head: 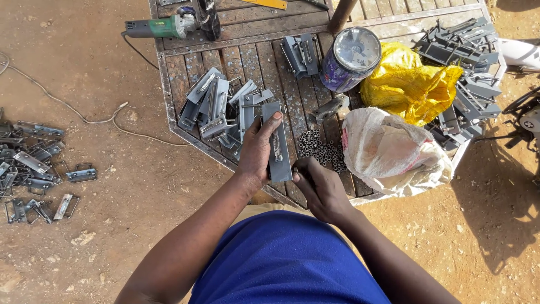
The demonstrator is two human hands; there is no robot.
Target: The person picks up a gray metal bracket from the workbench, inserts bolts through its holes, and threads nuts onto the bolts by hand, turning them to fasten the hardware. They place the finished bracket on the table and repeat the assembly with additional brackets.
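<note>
The left hand (257, 147) has its grip wrapped tight around a flat grey steel bracket (278, 143) held upright over the slatted metal bench (259, 31), while the right hand (319, 188), just beside, pinches closed at the bracket's lower end, near a cluster of short steel tubes (319, 149).

A flat grey metal bracket (278, 143) is held upright in the left hand (257, 151), with the fingers (271, 123) wrapped around its left edge. The right hand (322, 188) is closed at the bracket's lower end, just beside a cluster of short metal tubes (319, 149) lying on the wooden desk (256, 36). A heap of similar brackets (216, 107) is seen left of the hands. Farther back, a tin can (351, 59), a yellow bag (410, 84) and a white sack (391, 152) are set on the desk. An angle grinder (166, 25) rests at the far edge. More brackets (34, 166) are scattered on the dirt ground (112, 225).
</note>
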